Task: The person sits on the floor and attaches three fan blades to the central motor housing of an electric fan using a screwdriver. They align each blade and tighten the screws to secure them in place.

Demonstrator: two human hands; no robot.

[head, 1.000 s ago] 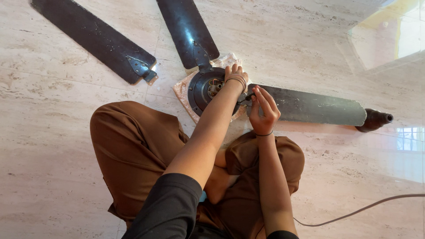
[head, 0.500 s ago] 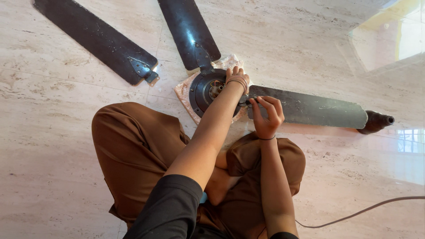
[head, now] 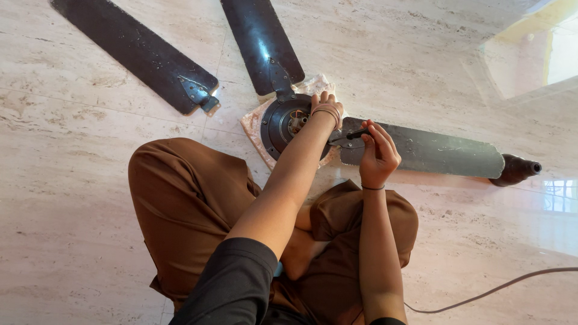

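A dark ceiling fan motor hub (head: 280, 123) lies on a pinkish cloth (head: 253, 123) on the marble floor. One dark blade (head: 260, 42) runs up from the hub, another blade (head: 430, 151) runs right. My left hand (head: 325, 107) rests flat on the hub's right side, bangles at the wrist. My right hand (head: 378, 153) grips a small dark-handled screwdriver (head: 354, 135) over the bracket where the right blade meets the hub. My crossed legs in brown trousers (head: 180, 204) sit just below.
A third, detached blade (head: 135, 57) lies at the upper left. A dark bell-shaped fan cover (head: 515, 170) rests by the right blade's tip. A grey cable (head: 494, 289) curves across the floor at lower right. Bright window glare falls at the upper right.
My right hand has shifted slightly right and turned, and the screwdriver's handle now shows between its fingers. My left hand stays pressed on the hub.
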